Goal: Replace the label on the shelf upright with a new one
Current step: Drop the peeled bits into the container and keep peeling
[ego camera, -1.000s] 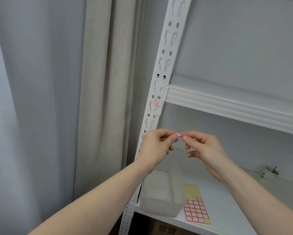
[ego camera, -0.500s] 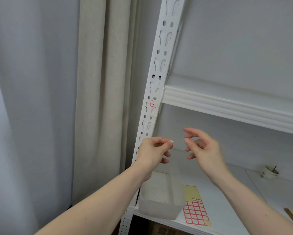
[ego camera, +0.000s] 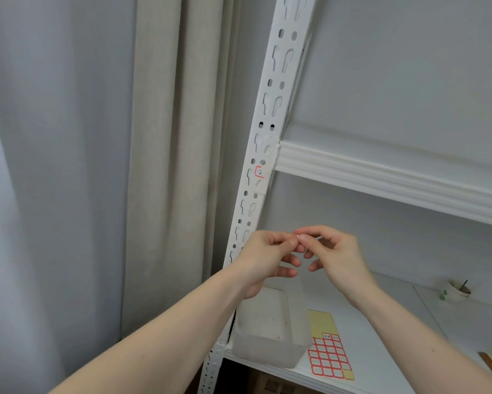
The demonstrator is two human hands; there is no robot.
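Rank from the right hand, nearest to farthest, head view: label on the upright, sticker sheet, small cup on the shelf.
From the right hand:
1. Label on the upright, up and to its left.
2. Sticker sheet, below it on the lower shelf.
3. Small cup, far to its right at the shelf's back.

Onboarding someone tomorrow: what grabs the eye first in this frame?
Both hands meet mid-frame, left hand and right hand pinching a tiny white label between fingertips. Above them, a red-edged label sits on the perforated shelf upright. Below right, a red-gridded label sheet lies on the shelf.
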